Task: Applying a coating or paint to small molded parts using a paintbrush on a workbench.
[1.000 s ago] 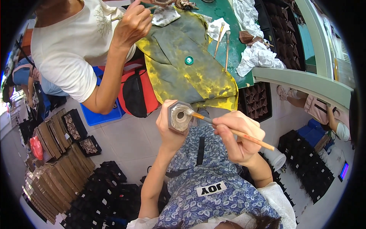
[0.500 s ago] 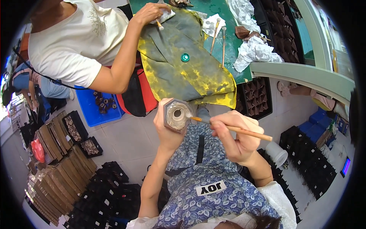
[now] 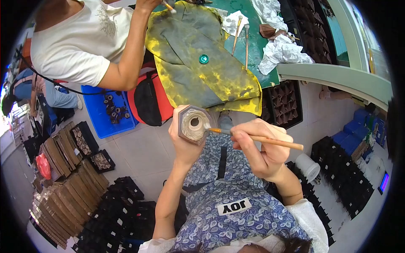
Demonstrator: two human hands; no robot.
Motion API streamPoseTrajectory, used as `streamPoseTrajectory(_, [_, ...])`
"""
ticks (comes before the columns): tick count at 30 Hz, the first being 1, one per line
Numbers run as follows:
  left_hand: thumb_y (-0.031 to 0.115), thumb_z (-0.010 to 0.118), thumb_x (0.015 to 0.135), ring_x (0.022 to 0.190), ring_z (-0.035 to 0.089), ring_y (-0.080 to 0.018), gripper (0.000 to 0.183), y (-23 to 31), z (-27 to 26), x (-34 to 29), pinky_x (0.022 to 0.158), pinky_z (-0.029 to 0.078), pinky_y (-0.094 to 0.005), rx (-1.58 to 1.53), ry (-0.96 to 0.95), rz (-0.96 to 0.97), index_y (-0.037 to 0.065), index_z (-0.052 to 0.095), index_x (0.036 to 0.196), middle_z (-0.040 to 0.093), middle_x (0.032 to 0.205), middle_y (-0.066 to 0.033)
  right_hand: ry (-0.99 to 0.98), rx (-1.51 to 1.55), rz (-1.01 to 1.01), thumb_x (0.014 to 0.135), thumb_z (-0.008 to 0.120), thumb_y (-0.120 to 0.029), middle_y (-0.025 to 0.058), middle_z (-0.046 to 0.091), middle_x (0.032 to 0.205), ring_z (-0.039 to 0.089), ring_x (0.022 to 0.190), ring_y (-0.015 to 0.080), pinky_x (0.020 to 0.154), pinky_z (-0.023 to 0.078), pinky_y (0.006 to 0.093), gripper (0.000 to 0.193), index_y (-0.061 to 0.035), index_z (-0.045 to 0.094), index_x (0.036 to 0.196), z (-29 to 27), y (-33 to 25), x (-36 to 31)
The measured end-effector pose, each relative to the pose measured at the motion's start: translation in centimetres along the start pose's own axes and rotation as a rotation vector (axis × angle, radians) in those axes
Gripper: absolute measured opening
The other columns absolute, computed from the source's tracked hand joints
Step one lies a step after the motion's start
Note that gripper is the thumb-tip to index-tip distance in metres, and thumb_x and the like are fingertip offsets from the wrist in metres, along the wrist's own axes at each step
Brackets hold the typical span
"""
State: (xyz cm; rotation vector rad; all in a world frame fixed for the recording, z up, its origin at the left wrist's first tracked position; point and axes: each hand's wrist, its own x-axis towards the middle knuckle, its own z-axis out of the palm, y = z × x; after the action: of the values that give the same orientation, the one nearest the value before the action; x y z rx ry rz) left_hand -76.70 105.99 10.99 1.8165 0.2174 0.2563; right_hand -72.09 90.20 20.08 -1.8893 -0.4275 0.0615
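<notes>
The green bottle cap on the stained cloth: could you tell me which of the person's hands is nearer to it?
Left. The left hand, holding the hexagonal piece, sits below the green cap; the right hand, holding the brush, is farther down-right.

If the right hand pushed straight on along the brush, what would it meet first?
The right hand points its brush left; the tip is already at the hexagonal piece in the left hand, so probably that piece.

One hexagonal pot (image 3: 193, 125); one brush in hand (image 3: 257, 138); two brushes on table (image 3: 241, 36); one green cap (image 3: 203, 59)
</notes>
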Motion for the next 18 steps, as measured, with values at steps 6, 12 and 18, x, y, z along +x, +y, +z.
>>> streamPoseTrajectory(6, [-0.002,0.070,0.058,0.076,0.059,-0.0244,0.041,0.23,0.34,-0.06,0.072,0.045,-0.0295,-0.047,0.002,-0.010,-0.001,0.051,0.095,0.057,0.084,-0.0100,0.053,0.026,-0.034,0.072,0.066,0.005,0.0110,0.063,0.071,0.060,0.055,0.0194,0.049,0.046,0.0260,0.010,0.0041,0.062,0.081,0.35,0.24,0.40])
streamPoseTrajectory(12, [-0.001,0.070,0.059,0.075,0.058,-0.0241,0.040,0.15,0.46,0.02,0.072,0.045,-0.0293,-0.027,0.007,0.018,-0.001,0.051,0.094,0.057,0.083,-0.0099,0.071,-0.002,-0.124,0.072,0.067,0.005,0.0114,0.062,0.071,0.059,0.055,0.0197,0.048,0.046,0.0263,0.010,0.0039,0.062,0.080,0.41,0.43,0.75])
streamPoseTrajectory(18, [-0.001,0.071,0.059,0.075,0.058,-0.0245,0.041,-0.35,0.36,-0.11,0.071,0.045,-0.0295,-0.053,0.013,-0.020,-0.002,0.052,0.094,0.057,0.084,-0.0104,0.044,-0.008,-0.122,0.071,0.068,0.004,0.0104,0.060,0.069,0.058,0.054,0.0212,0.047,0.046,0.0270,0.010,0.0042,0.060,0.078,0.40,0.19,0.98])
